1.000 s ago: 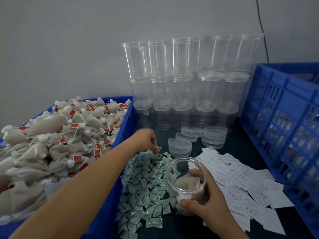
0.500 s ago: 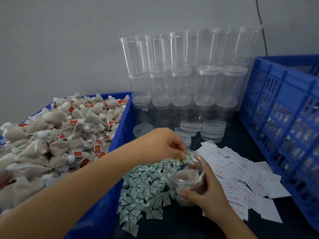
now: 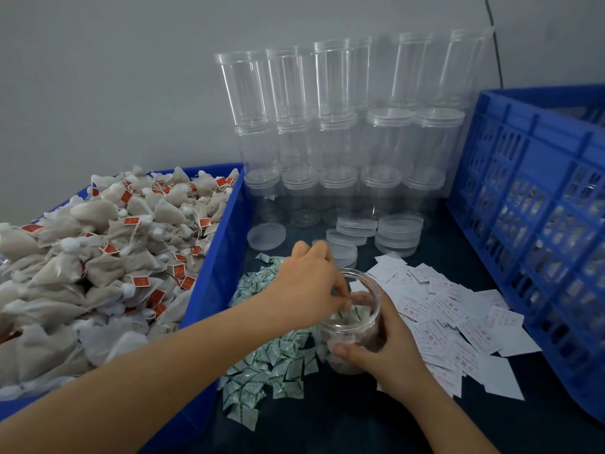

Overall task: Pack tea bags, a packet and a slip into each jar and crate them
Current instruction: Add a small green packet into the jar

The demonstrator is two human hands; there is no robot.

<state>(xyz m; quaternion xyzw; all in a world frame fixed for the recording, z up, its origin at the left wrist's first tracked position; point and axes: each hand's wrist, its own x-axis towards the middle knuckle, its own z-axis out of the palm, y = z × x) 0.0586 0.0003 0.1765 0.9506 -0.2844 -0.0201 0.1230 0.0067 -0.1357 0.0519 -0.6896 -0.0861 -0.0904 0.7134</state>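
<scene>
Both hands meet at the open jar (image 3: 352,326) near the middle of the dark table (image 3: 343,417). The left hand (image 3: 311,283) comes in on a long bare forearm from 8 o'clock, bent down at the wrist, fingers bunched over the jar mouth and pinching a small green-and-white packet (image 3: 352,313) just inside the rim. The right hand (image 3: 381,347) enters from 5 o'clock and wraps the jar wall, thumb across the near side, fingers behind the plastic.

At 9 o'clock a blue bin (image 3: 212,283) is heaped with tea bags (image 3: 98,263) with red tags; its left and near parts are cut off by the frame. At 3 o'clock stands a blue crate (image 3: 530,178), also cut off; filled jars show only dimly through its slots. At 12 o'clock empty jars (image 3: 343,126) are stacked against the wall, hard to count because they are transparent. Loose lids (image 3: 397,234) lie in front of them.

Paper slips (image 3: 451,316) with red print, too small to read, spread at 4 o'clock of the jar. More packets (image 3: 271,365) lie in a pile at 7 o'clock, partly under the left arm. Inside the jar pale tea bags are visible, their number unclear.
</scene>
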